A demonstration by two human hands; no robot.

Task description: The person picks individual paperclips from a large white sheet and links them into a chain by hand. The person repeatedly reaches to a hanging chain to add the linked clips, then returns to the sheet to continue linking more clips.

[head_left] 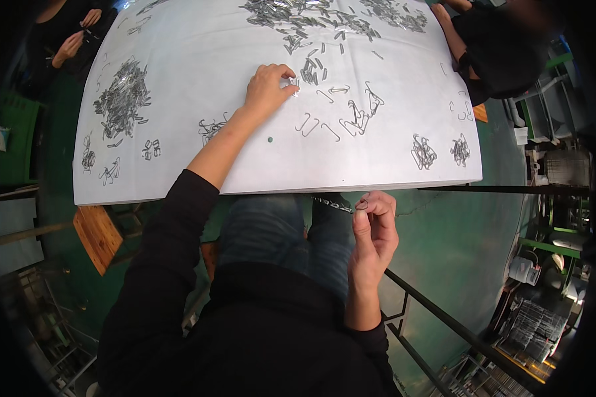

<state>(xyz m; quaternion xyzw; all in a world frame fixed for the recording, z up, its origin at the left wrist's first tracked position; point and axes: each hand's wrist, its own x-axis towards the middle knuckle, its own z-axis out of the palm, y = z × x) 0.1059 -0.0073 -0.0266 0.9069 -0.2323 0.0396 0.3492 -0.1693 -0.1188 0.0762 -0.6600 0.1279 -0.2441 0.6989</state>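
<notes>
Left hand [268, 86] pinches a metal clip [293, 83]; right hand [372, 228] grips stacked clips [334, 205].

A small shiny metal clip [294, 83] sits pinched in the fingertips of the left hand [268, 88], just above the white table [198, 59] and right beside a little bunch of clips [311, 69]. A short row of grey clips [334, 205] (stacked side by side) is held by the right hand [372, 231] below the table edge.
</notes>
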